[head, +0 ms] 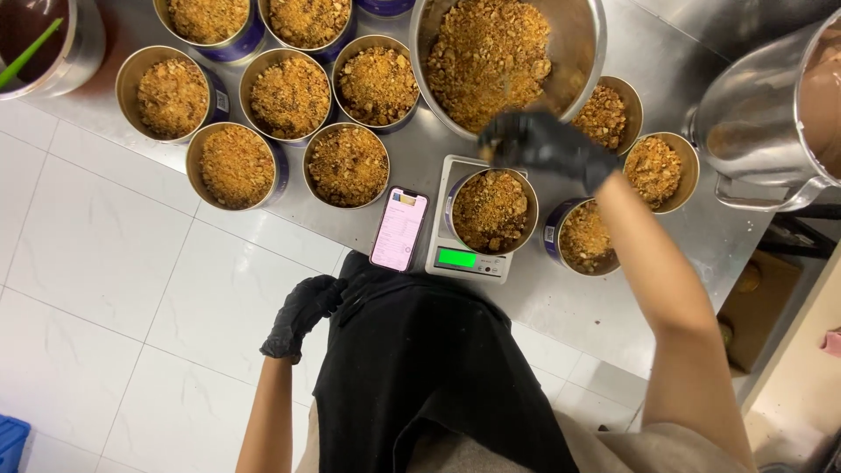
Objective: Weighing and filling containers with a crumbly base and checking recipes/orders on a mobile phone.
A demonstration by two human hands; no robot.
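My right hand (545,147) wears a black glove and hovers, blurred, between a large steel bowl (578,35) of brown crumbly mix and a round tin (492,210) that stands on a small scale (469,259) with a green display. Its fingers are bunched, but the blur hides whether they hold any mix. My left hand (302,317), also in a black glove, hangs beside my black apron (429,368) below the counter edge, fingers curled and holding nothing.
Several filled tins (289,96) crowd the steel counter (604,307) to the left, and three more (585,236) sit to the right of the scale. A phone (399,229) lies beside the scale. A large steel pot (771,131) stands at the right, a dark-filled container (44,39) top left.
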